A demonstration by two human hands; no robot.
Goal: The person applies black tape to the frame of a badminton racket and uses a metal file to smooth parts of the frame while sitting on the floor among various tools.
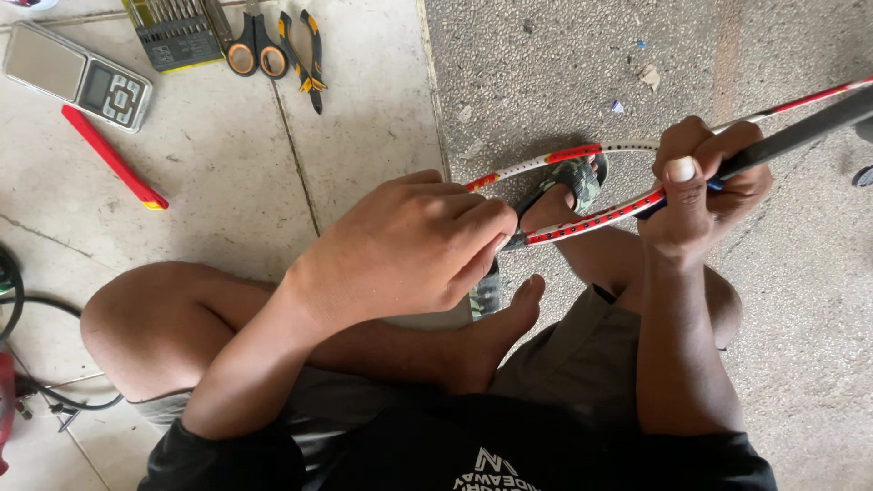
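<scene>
Racket: I hold one badminton racket frame (591, 218), white with red bands and unstrung, lying across the space above my crossed legs and pointing up to the right.
Left hand: my left hand (414, 241) is curled shut over the near end of the frame's hoop, knuckles up, fingers folded down on the rim.
Right hand: my right hand (705, 182) is closed around the frame where the hoop meets the dark shaft (800, 132), thumb pressed flat along it.
Hands counted: two, both mine, both gripping the same racket, well apart along it.
Feet: one bare foot (496, 332) tucked under my left wrist; one foot in a camouflage sandal (573, 182) showing through the hoop.
Floor, left: one digital pocket scale (77, 75), one red strip-shaped tool (114, 156), one case of drill bits (173, 35), one pair of orange-handled scissors (250, 45), one pair of pliers (305, 55) with yellow and black grips.
Floor, far left edge: black cables (36, 305) loop beside my knee.
Ground: pale tiles under the tools, rough grey concrete (546, 73) under the racket.
</scene>
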